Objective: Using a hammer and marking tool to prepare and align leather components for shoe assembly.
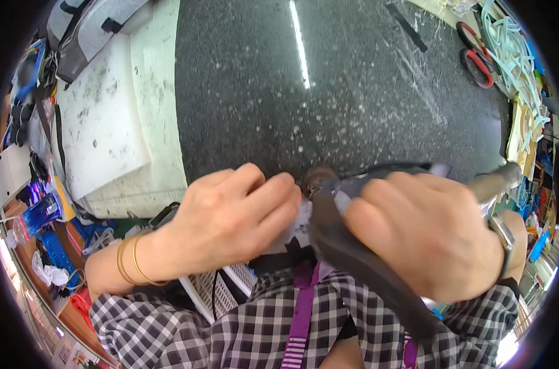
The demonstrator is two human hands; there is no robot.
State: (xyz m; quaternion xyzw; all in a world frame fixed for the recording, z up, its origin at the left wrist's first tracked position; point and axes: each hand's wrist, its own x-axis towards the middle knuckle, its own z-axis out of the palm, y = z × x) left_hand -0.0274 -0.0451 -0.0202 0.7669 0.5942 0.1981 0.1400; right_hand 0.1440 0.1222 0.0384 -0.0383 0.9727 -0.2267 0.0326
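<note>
My left hand (233, 215) is closed at the near edge of the dark work surface, fingers curled in. Whatever it pinches is hidden. A small round brown end (320, 178) shows just past its fingertips, blurred. My right hand (408, 230) is a fist, smeared by motion. From its far right side juts a brown rod-like handle (498, 183); the rest of that thing is covered. A long dark brown strap (359, 261) curves from between the hands down toward my lap. Grey and dark fabric (393, 171) lies partly behind the right hand.
The black speckled work surface (248, 92) spreads ahead. Red-handled scissors (476, 61) and pale blue strips (510, 52) lie at its far right; a dark strip (407, 27) is nearby. At left are a white board (101, 123) and a grey bag (95, 31). A white basket (208, 292) stands below.
</note>
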